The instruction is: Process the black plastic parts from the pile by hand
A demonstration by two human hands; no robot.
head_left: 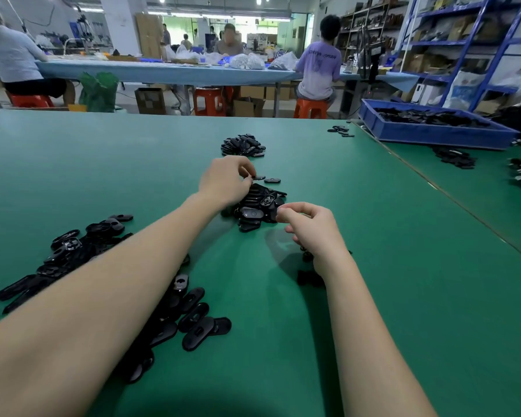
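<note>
A pile of black oval plastic parts (259,206) lies in the middle of the green table (388,266). My left hand (226,180) reaches over the pile's far edge, its fingertips curled and pinching a small black part (252,176). Two single parts (272,180) lie flat just beyond it. My right hand (310,228) hovers at the pile's near right side with curled fingers, thumb against forefinger. Dark pieces (306,256) show under that hand; whether it holds them is hidden.
A smaller heap of parts (242,145) sits farther back. A wide spread of parts (73,251) runs along the left, under my left forearm. A blue bin (433,136) full of parts stands at the right. People sit at a far table.
</note>
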